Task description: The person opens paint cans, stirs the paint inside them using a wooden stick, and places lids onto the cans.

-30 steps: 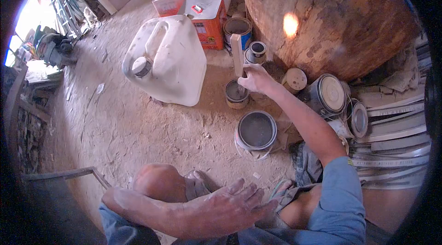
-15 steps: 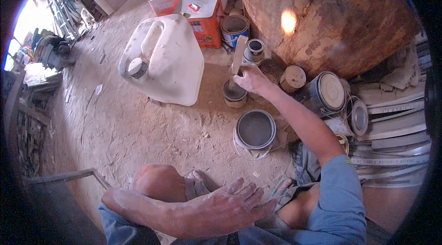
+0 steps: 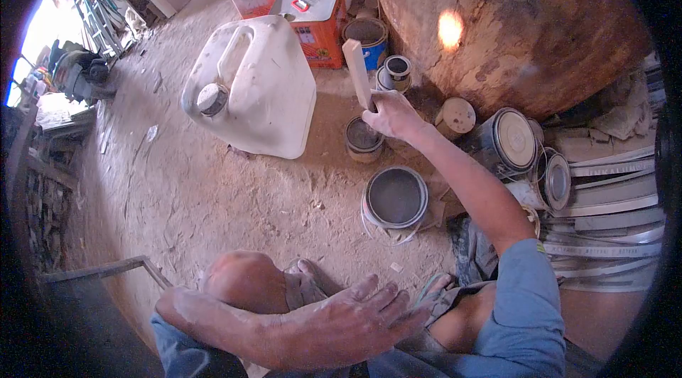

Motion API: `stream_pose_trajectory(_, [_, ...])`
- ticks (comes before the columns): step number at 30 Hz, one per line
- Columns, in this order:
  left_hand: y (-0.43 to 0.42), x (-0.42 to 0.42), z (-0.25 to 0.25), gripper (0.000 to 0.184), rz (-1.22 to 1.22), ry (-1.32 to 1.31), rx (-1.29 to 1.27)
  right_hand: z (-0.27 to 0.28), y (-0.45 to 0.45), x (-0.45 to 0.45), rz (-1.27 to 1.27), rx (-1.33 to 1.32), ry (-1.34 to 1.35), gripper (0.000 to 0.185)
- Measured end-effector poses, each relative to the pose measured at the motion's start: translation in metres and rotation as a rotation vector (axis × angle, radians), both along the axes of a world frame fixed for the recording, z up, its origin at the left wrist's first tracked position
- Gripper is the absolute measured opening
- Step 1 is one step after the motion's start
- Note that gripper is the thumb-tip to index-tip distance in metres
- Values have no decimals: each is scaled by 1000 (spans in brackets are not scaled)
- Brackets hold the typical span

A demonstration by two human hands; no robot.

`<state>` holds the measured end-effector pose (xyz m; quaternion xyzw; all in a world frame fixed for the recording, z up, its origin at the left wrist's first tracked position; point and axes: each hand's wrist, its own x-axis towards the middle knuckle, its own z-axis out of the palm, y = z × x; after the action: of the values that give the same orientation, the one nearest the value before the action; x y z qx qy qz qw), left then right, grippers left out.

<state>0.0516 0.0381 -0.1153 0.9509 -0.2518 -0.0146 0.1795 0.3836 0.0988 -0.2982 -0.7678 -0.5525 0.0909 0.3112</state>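
My right hand [image 3: 393,116] is closed around a flat, pale wooden stick [image 3: 356,74]. The stick's upper end leans to the left, and its lower part is hidden by my fingers. Just below that hand is a small can [image 3: 364,139] with grey contents; I cannot tell whether the stick reaches into them. Nearer me stands a larger pail [image 3: 395,197] of grey material, its wire handle lowered. Across my lap lies my left hand [image 3: 355,321], dusty, fingers stretched out and holding nothing.
A white jerrycan [image 3: 263,94] stands left of the small can, with an orange box [image 3: 318,37] behind. Near the big brown rounded surface [image 3: 511,30] are a blue can [image 3: 376,51], a small tin [image 3: 395,74] and a lidded drum [image 3: 511,138]. White strips [image 3: 604,204] lie right.
The stick has swung from leaning right to leaning left as my right hand turned slightly over the small can. My left hand stays in place.
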Motion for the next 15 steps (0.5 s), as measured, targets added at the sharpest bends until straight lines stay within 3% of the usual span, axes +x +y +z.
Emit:
stream_pose_trajectory(2, [1, -1, -1, 62, -1, -5, -2, 0, 0, 0, -4, -56, 51, 37])
stream_pose_trajectory(4, [1, 0, -2, 63, -3, -11, -4, -6, -1, 1, -16, 81, 186, 36])
stream_pose_trajectory(7, [3, 3, 5, 66, 0, 0, 6, -3, -5, 2, -40, 149, 106, 32])
stream_pose_trajectory(9, [6, 2, 19, 64, -64, 235, 72, 11, -8, 0, -39, 56, 103, 32])
stream_pose_trajectory(10, [6, 2, 18, 64, -64, 237, 70, 16, -9, -2, -41, -34, 98, 32])
stream_pose_trajectory(13, [3, 5, 12, 68, -87, 321, 89, 6, -6, -1, -46, 24, 120, 37])
stream_pose_trajectory(15, [0, 6, -1, 68, -7, 28, 47, -13, 0, 5, -68, 82, 208, 52])
